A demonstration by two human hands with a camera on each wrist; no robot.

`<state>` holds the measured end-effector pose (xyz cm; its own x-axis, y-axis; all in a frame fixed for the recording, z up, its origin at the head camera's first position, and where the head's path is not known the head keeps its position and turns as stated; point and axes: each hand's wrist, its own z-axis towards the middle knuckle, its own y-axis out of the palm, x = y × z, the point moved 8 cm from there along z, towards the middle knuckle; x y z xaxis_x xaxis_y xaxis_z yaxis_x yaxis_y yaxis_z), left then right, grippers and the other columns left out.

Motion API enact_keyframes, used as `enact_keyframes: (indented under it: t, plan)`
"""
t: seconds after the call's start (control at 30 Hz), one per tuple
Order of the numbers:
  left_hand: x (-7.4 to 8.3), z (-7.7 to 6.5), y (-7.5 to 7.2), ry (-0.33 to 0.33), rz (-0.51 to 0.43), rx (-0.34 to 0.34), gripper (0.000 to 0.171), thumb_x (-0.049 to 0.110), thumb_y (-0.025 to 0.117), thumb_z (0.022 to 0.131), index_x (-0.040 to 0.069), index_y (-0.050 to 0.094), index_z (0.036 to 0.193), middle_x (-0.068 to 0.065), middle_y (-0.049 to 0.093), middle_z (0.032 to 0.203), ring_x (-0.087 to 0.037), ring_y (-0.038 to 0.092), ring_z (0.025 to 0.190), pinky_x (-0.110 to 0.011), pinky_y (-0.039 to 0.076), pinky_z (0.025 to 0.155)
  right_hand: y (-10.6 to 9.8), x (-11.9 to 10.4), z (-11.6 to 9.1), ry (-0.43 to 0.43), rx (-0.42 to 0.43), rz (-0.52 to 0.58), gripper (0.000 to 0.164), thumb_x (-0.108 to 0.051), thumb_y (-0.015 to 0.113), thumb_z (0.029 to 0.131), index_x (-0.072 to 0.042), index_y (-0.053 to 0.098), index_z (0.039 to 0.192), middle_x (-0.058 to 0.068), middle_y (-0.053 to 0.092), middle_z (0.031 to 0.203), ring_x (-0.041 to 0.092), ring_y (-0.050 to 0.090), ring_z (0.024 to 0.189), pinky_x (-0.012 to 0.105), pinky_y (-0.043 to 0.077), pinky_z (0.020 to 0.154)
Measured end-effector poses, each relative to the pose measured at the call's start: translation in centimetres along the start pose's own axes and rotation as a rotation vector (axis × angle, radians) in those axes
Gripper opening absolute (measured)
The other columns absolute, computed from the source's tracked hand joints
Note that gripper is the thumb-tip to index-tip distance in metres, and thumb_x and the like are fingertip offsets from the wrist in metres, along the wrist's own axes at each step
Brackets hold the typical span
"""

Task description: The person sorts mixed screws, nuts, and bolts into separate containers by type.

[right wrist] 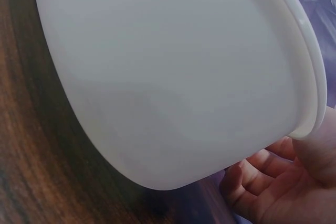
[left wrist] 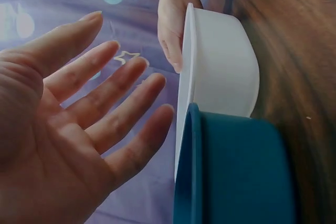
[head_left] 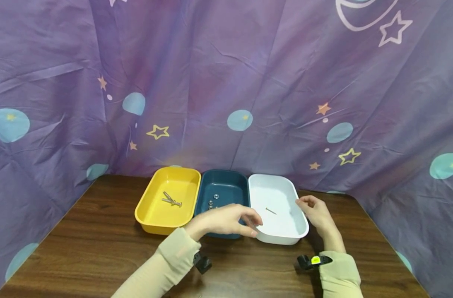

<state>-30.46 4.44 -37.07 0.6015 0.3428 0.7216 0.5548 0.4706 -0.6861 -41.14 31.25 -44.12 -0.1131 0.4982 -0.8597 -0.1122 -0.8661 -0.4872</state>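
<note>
My left hand [head_left: 230,220] hovers over the front of the blue tray [head_left: 223,176] and the near left corner of the white tray [head_left: 256,180]. Its fingers are relaxed and spread, and the palm [left wrist: 58,145] holds nothing. At the white tray's right rim, my right hand [head_left: 319,213] grips the edge with bent fingers [right wrist: 268,163]; its thumb is hard to make out. A single thin screw [head_left: 271,211] lies on the white tray's floor. Several small nuts [head_left: 210,203] sit in the blue tray, partly hidden behind the left hand.
On the left, a yellow tray [head_left: 144,211] holds several bolts [head_left: 171,200]. The three trays stand side by side on a dark wooden table [head_left: 81,244]. A purple patterned curtain [head_left: 211,82] hangs behind them. Each wrist carries a black camera strap [head_left: 316,260].
</note>
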Motion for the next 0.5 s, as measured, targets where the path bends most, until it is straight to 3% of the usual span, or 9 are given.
enact_keyframes:
  t: [0.3,0.5]
  plan:
    - [-0.7,-5.2,0.2,-0.003,-0.033,0.023,0.026,0.021,0.070,0.092,0.015,0.066,0.116,0.008,0.066,0.111,-0.010,0.062,0.101,-0.030,0.049,0.087,0.1,0.1,0.0,0.015,0.000,0.005,0.031,-0.018,0.062,0.097,0.010,0.059,0.108,0.006,0.059,0.083,0.011,0.053,0.072,0.025,0.046,0.062]
    - [-1.5,-7.5,0.7,-0.032,-0.050,0.013,0.025,0.023,0.070,0.092,0.017,0.066,0.116,0.010,0.065,0.111,-0.008,0.062,0.100,-0.029,0.049,0.087,-0.1,0.1,0.1,0.015,0.013,0.002,0.029,-0.017,0.062,0.096,0.010,0.059,0.107,0.005,0.058,0.081,0.011,0.053,0.071,0.024,0.046,0.061]
